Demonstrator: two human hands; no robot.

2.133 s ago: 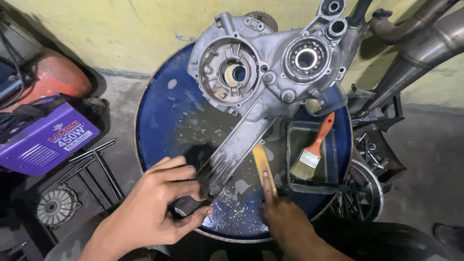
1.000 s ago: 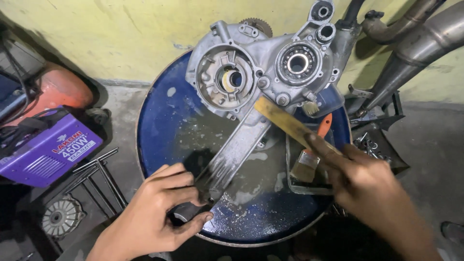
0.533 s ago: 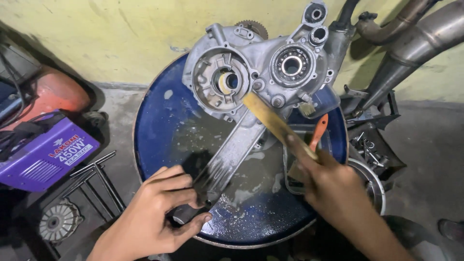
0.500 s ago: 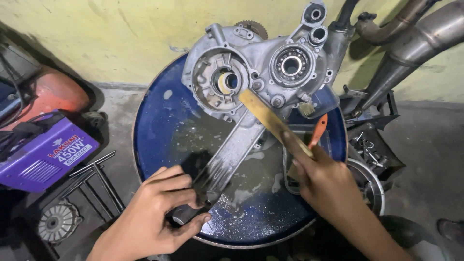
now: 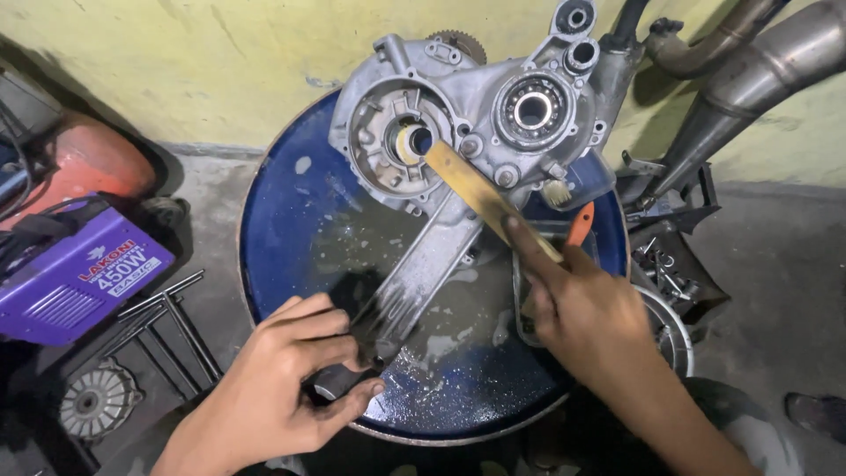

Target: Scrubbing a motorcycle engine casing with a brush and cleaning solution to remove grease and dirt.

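A grey metal engine crankcase (image 5: 458, 132) lies on the wet blue top of a drum (image 5: 291, 220), its long arm reaching toward me. My left hand (image 5: 282, 388) grips the near, finned end of that arm (image 5: 392, 308). My right hand (image 5: 586, 308) holds a yellow-handled brush (image 5: 480, 194), whose tip sits at the round opening on the left of the crankcase (image 5: 414, 141). A bearing (image 5: 533, 110) shows in the case's right half.
An orange-handled paintbrush (image 5: 577, 225) lies in a dark tray (image 5: 529, 335) on the drum's right. A purple machine box (image 5: 75, 273) and an orange object (image 5: 84, 163) sit left. Exhaust pipes (image 5: 749, 75), a wheel part (image 5: 674, 330) and metal rods (image 5: 172, 322) surround the drum.
My right hand swung the yellow-handled brush up from the drum's front edge to the crankcase and pushed its tip leftward into the round opening. My left hand kept its grip.
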